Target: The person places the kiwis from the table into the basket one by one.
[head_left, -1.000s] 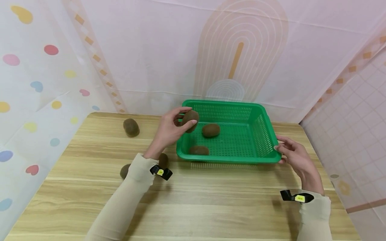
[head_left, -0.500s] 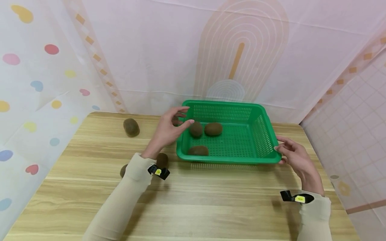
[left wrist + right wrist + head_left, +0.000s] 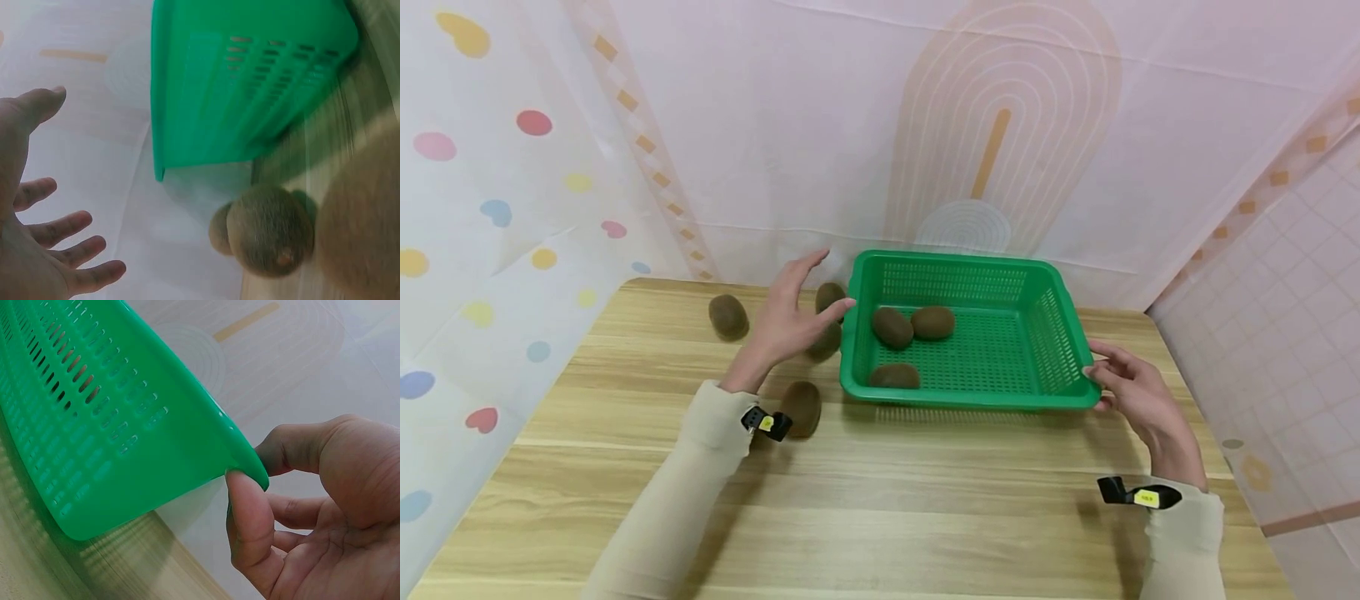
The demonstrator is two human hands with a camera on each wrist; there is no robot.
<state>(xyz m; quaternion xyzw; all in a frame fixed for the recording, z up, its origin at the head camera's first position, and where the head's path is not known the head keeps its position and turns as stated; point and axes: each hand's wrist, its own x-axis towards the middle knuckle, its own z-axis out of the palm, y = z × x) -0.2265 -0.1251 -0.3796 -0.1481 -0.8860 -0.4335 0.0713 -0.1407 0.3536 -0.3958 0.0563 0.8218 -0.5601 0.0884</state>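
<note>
The left hand [image 3: 786,321] spreads its fingers, holding nothing, just left of the green basket [image 3: 970,400] and close to two kiwis [image 3: 830,298] on the desk [image 3: 925,500]. The right hand [image 3: 1138,392] pinches the basket's near right corner. Three kiwis [image 3: 933,322] lie inside; another [image 3: 727,317] sits farther left.

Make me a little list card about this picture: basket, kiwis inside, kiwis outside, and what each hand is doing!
basket: green basket, slotted sides
kiwis inside: three kiwis
kiwis outside: at least four kiwis on the wooden table; the left sleeve might hide more
left hand: holding nothing, beside the basket
right hand: pinching the basket's rim
</note>
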